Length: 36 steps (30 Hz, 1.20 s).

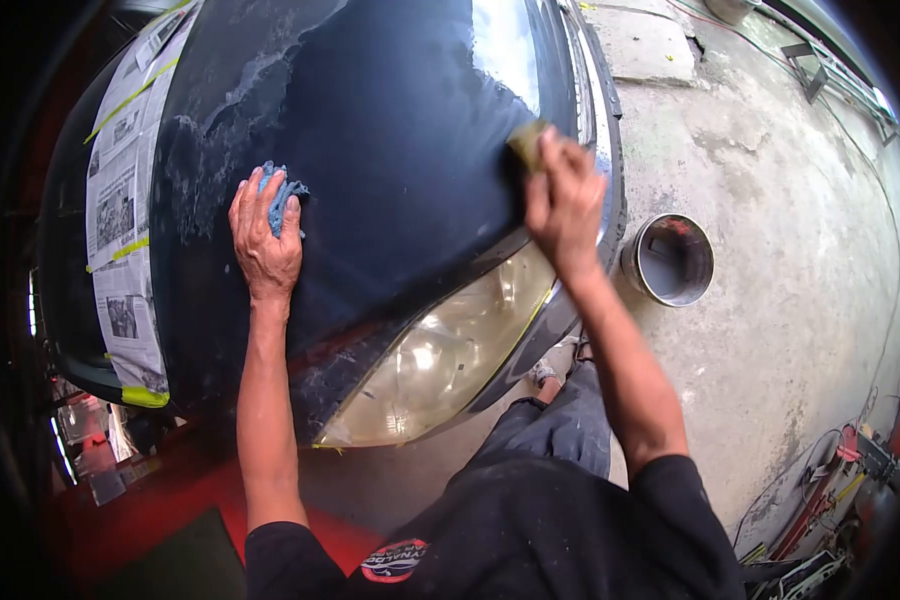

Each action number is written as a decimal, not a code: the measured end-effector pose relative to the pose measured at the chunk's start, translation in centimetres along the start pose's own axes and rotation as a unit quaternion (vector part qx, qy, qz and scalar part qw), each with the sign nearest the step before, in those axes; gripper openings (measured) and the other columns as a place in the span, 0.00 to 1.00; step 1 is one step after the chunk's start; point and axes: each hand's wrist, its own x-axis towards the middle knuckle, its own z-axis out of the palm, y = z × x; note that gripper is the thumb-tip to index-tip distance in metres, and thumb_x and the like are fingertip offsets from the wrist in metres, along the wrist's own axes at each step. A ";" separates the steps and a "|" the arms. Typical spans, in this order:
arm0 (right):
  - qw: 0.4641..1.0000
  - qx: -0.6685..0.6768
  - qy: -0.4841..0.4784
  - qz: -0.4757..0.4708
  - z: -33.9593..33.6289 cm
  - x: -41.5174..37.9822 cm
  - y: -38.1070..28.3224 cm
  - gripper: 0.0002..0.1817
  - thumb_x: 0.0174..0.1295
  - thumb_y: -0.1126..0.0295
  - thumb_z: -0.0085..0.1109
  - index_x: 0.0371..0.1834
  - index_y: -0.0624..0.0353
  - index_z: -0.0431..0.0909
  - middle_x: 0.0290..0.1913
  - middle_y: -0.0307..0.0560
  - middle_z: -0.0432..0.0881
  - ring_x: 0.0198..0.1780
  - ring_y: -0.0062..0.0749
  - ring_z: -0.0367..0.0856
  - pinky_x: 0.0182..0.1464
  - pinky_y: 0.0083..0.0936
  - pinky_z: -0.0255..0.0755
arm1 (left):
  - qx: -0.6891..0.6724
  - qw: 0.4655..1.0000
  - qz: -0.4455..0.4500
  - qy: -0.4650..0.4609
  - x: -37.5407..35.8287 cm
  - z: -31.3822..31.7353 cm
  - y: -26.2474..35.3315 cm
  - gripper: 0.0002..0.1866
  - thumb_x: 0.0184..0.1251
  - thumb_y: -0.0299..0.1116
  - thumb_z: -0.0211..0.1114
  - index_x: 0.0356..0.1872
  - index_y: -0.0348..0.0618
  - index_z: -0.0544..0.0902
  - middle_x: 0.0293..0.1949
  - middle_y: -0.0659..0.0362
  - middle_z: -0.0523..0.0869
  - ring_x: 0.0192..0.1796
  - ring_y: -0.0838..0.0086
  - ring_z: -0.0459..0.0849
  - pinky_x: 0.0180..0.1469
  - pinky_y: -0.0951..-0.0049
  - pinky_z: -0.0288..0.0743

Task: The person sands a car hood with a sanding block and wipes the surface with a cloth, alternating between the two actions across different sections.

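Head view: dark hood [370, 130] above pale concrete floor [770, 230].

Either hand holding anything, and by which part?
Left hand: crumpled blue cloth, fingers over its left side, on the hood. Right hand: yellowish pad, held at its right side; blur hides the exact grip.

Left hand [267, 238]: on blue cloth [282, 195]
Right hand [567, 205]: grips blurred yellowish pad [526, 147]
Hood [390, 150]: dark, patchy
Bucket [710, 262]: on concrete floor [770, 330]
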 end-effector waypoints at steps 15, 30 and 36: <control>0.992 -0.070 -0.031 0.101 0.4 2.4 1.4 0.29 0.73 0.63 0.61 0.76 0.60 0.75 0.56 0.66 0.83 0.47 0.53 0.83 0.51 0.49 0.72 | 0.003 1.000 0.002 0.005 0.3 -0.2 0.2 0.20 0.81 0.44 0.64 0.65 0.46 0.87 0.70 0.48 0.84 0.75 0.48 0.77 0.80 0.49 0.67; 0.994 -0.001 -0.088 -0.058 -3.1 -5.5 -7.0 0.36 0.62 0.73 0.68 0.78 0.58 0.75 0.64 0.66 0.81 0.61 0.56 0.81 0.64 0.45 0.69 | 0.001 1.000 0.005 0.013 0.1 -0.1 0.2 0.20 0.81 0.45 0.65 0.65 0.47 0.88 0.70 0.49 0.84 0.75 0.48 0.77 0.80 0.50 0.66; 0.997 -0.021 -0.027 0.066 0.5 3.6 1.6 0.29 0.73 0.64 0.62 0.77 0.58 0.74 0.59 0.65 0.82 0.54 0.55 0.82 0.56 0.49 0.69 | 0.003 1.000 0.011 0.004 0.1 -0.2 0.0 0.20 0.83 0.44 0.63 0.66 0.47 0.87 0.72 0.51 0.84 0.76 0.49 0.76 0.81 0.50 0.65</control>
